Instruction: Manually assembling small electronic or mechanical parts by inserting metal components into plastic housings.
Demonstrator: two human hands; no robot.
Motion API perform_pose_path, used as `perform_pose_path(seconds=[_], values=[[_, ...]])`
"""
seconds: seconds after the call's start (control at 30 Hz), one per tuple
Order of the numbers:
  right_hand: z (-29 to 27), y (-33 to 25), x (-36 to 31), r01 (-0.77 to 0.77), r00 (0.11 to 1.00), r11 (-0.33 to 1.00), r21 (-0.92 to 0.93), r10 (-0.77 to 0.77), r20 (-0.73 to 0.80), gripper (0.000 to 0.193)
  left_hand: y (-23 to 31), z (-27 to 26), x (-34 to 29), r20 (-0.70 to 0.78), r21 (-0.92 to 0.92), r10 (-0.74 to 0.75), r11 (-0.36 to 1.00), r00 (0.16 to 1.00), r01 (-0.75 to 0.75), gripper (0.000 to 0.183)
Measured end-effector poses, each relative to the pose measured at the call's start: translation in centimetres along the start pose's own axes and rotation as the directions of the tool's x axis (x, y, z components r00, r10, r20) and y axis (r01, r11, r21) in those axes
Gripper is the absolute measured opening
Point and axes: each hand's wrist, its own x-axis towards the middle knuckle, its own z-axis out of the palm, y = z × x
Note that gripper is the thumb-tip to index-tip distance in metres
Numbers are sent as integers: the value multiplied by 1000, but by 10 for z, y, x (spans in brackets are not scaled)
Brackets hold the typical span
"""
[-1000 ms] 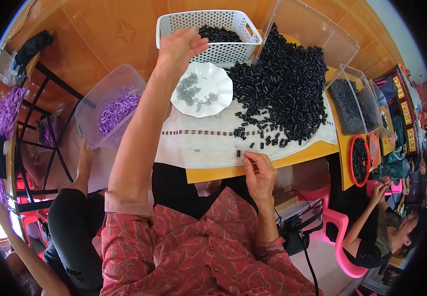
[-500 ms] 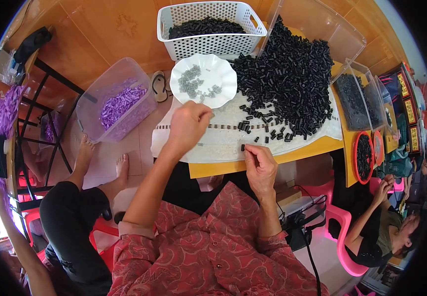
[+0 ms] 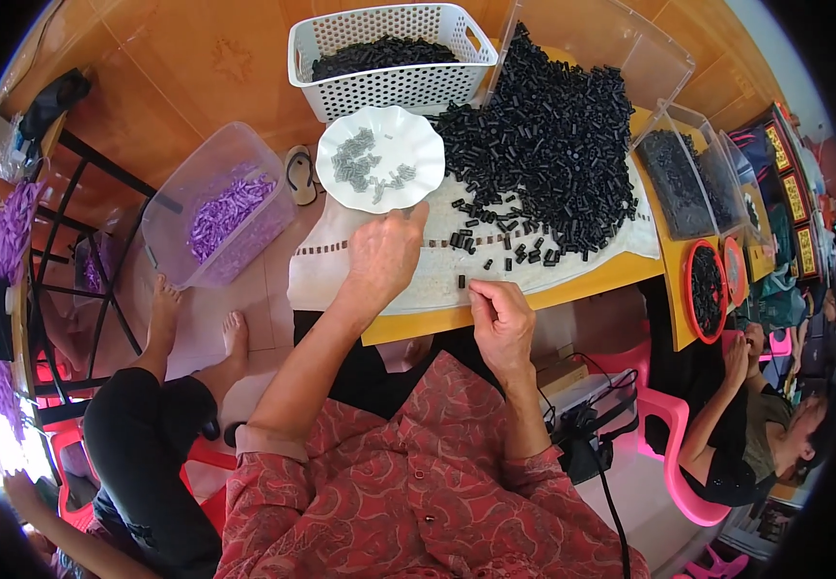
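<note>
My left hand [image 3: 386,255] is over the white cloth [image 3: 336,275], just below the scalloped white plate [image 3: 423,140]. Its fingers curl together with the index finger toward the rim; anything inside them is hidden. Small clear grey pieces [image 3: 355,159] lie loosely on the plate. Near the table's front edge, my right hand [image 3: 505,323] is closed in a pinch, with a small black cylinder [image 3: 461,282] at its fingertips. A large heap of similar black cylinders [image 3: 558,140] spreads across the cloth to the right, several lying loose along its near side.
A white perforated basket [image 3: 394,85] of black pieces stands behind the plate. Clear boxes [image 3: 679,188] and a red-rimmed basket [image 3: 706,289] are at right. A clear tub [image 3: 220,217] of purple pieces sits at left. Other people [image 3: 148,434] sit on both sides.
My left hand has moved right and slightly down along the plate's near edge. The right hand stays pinched near the table edge. The whole view has shifted slightly.
</note>
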Motion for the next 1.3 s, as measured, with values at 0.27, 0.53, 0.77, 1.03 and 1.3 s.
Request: perform_pose_path(seconds=[0.27, 0.53, 0.77, 1.03, 1.3], values=[[-3, 6, -1, -8, 1000, 999, -38, 7, -13, 14, 8, 14, 12, 29, 16, -9, 1000, 1000, 9, 12], [-5, 13, 3, -166, 982, 984, -60, 159, -98, 15, 10, 18, 10, 2, -65, -129, 989, 992, 129, 13], [6, 25, 12, -171, 982, 957, -235, 148, -116, 15, 4, 22, 5, -9, -76, -139, 988, 990, 138, 14], [9, 23, 16, -177, 984, 916, -360, 153, -92, 11, 0, 25, -1, -57, -34, -78, 997, 995, 76, 8], [8, 20, 15, -180, 983, 915, -361, 158, -89, 10, -5, 22, -10, -137, -209, -95, 976, 986, 65, 5]])
